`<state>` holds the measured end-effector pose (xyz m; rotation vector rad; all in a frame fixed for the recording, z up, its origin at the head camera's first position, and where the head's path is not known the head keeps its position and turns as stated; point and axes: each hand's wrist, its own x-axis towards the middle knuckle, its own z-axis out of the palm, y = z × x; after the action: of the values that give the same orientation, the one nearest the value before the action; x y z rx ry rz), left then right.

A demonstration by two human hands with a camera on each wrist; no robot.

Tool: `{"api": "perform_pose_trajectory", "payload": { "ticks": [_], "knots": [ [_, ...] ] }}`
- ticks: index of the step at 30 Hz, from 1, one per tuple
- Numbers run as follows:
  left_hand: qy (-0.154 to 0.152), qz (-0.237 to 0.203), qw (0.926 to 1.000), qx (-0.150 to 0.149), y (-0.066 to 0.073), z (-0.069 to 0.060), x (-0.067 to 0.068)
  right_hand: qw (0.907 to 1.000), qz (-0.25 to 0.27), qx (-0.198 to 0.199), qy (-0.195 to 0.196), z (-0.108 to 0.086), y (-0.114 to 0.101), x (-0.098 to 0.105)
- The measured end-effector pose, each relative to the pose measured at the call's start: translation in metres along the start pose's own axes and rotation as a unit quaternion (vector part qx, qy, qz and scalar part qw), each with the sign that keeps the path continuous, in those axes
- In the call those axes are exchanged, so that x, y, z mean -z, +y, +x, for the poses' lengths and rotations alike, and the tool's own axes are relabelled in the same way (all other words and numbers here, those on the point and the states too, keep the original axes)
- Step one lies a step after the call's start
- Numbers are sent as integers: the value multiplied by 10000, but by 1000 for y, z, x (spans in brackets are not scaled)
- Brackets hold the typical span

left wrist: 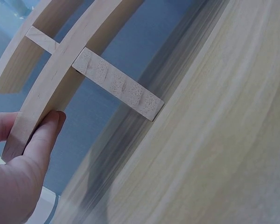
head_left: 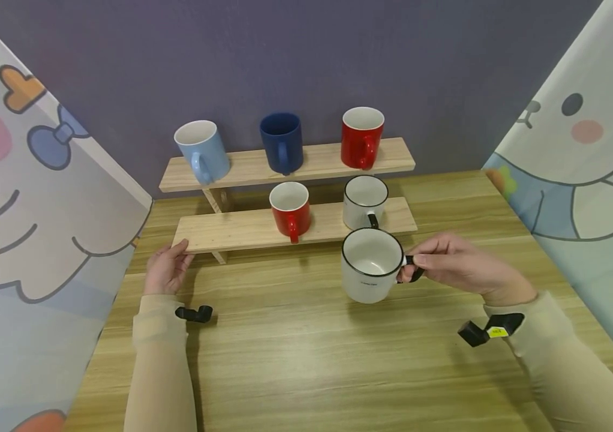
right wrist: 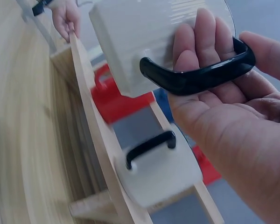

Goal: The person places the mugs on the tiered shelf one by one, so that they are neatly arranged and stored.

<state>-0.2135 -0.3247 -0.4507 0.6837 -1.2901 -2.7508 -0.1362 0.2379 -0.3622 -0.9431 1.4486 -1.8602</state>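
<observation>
My right hand (head_left: pixel 454 264) grips the black handle (right wrist: pixel 196 77) of a white enamel mug (head_left: pixel 369 276) with a black rim, held in front of the rack's lower shelf, above the table. The left hand (head_left: pixel 168 268) pinches the left end of the lower wooden shelf (head_left: pixel 225 231) between thumb and fingers, clearly seen in the left wrist view. On that shelf stand a red mug (head_left: pixel 291 213) near the middle and another white mug with a black rim (head_left: pixel 363 204) toward the right. The held mug's rim partly overlaps that second white mug's handle in the head view.
The upper shelf (head_left: pixel 242 168) bears a light blue mug (head_left: pixel 206 153), a dark blue mug (head_left: pixel 283 144) and a red mug (head_left: pixel 361 138). The wood-grain table (head_left: pixel 274 360) extends toward me. A dark wall (head_left: pixel 285 60) stands behind, with cartoon-printed panels (head_left: pixel 598 120) at both sides.
</observation>
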Motion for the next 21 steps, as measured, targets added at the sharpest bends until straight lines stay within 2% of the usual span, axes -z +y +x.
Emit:
{"api": "perform_pose_trajectory", "payload": {
  "ticks": [3,8,18,21],
  "knots": [
    [-4,18,10000,18,0,0,0,9997,-43,-193,122,10,4,-8],
    [2,32,10000,34,1,1,1,9995,19,-311,106,30,11,-19],
    [-116,12,9999,-11,0,0,1,9995,182,-250,52,80,28,-42],
    [-127,17,9999,-14,0,1,2,9989,323,-289,150,94,33,-50]
  ]
}}
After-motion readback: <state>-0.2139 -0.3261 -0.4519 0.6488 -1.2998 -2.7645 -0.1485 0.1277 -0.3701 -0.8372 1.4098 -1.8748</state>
